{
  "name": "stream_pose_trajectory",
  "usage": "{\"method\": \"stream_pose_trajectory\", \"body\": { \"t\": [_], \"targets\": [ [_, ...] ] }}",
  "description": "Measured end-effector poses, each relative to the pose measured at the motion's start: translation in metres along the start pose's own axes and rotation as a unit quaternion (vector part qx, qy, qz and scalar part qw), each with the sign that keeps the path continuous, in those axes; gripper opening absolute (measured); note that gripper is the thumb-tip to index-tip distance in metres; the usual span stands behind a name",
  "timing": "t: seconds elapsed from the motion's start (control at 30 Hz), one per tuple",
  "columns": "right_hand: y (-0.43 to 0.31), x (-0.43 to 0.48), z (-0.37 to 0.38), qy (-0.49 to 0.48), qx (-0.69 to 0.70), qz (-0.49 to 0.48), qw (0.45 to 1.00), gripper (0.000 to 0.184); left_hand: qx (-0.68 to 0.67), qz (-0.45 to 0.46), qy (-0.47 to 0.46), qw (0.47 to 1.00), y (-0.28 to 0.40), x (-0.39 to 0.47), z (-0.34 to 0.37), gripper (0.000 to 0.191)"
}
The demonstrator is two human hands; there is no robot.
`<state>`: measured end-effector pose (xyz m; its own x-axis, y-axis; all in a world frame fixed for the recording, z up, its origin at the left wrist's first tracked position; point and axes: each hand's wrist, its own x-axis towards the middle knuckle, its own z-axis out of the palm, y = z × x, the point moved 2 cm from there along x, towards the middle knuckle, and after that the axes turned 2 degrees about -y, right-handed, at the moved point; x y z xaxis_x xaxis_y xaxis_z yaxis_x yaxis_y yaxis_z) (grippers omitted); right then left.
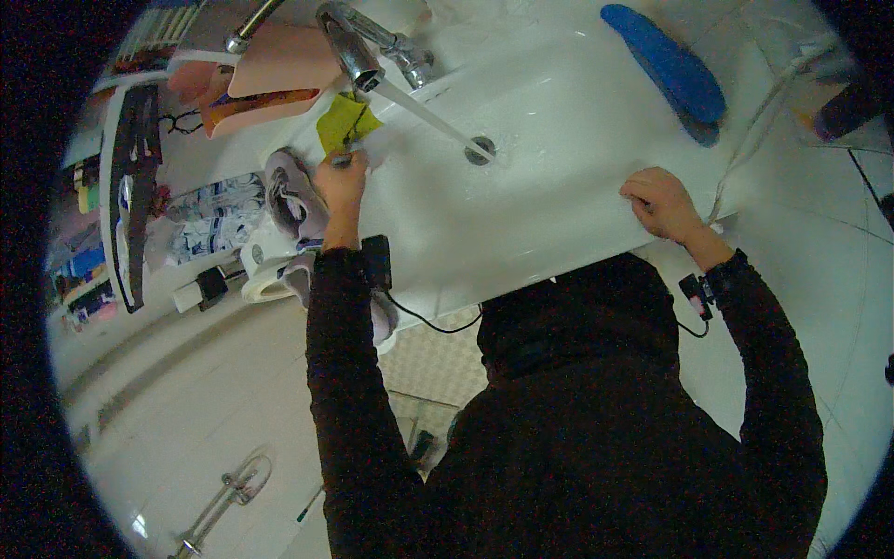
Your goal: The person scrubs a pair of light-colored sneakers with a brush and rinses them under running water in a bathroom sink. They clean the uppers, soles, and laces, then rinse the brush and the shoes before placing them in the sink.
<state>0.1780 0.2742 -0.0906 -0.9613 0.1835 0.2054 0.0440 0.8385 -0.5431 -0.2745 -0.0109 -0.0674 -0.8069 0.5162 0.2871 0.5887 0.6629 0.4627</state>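
Note:
My left hand (341,183) is at the left rim of a white washbasin (447,244), its fingers closed at the lower edge of a yellow-green cloth-like piece (342,122) with a dark mark. A pale shoe (288,192) stands just left of that wrist. Over the basin's front right rim, my right hand (660,202) is loosely curled, and nothing shows in it. Water (433,119) runs from a chrome tap (353,56) onto the drain (480,150). A blue shoe insole (670,70) lies along the right side of the basin.
Pink containers (283,63) stand behind the left rim, near a shelf (129,202) of bottles and small items. A black device (377,262) on my left wrist trails a cable (440,328) past the basin's front edge. A metal wall bar (216,506) is at lower left.

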Motion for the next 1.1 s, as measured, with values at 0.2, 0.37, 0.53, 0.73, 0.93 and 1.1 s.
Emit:
{"method": "stream_pose_trajectory", "body": {
  "t": [0.2, 0.37, 0.53, 0.73, 0.93, 1.1],
  "targets": [
    [0.004, -0.003, 0.003, -0.071, -0.011, 0.069, 0.995, 0.016, 0.070, -0.051, -0.006, 0.996, -0.012, 0.015, -0.026, 0.041],
    [0.002, -0.001, 0.003, -0.024, -0.010, 0.047, 0.999, 0.016, -0.006, -0.051, -0.021, 0.998, -0.005, 0.019, 0.002, 0.036],
    [0.001, 0.001, 0.001, -0.019, -0.006, 0.038, 0.999, 0.015, -0.122, -0.061, -0.007, 0.991, -0.004, -0.014, 0.033, 0.026],
    [0.007, -0.001, 0.002, -0.045, -0.009, 0.039, 0.998, 0.016, -0.133, 0.108, -0.051, 0.984, 0.053, -0.039, 0.067, 0.017],
    [0.010, -0.003, 0.005, -0.042, 0.009, 0.047, 0.998, 0.017, -0.208, 0.193, -0.213, 0.935, 0.127, -0.110, 0.115, 0.031],
    [0.006, -0.002, 0.001, -0.021, 0.016, 0.058, 0.998, 0.016, -0.459, -0.148, -0.460, 0.745, 0.152, -0.155, 0.123, 0.059]
  ]
}}
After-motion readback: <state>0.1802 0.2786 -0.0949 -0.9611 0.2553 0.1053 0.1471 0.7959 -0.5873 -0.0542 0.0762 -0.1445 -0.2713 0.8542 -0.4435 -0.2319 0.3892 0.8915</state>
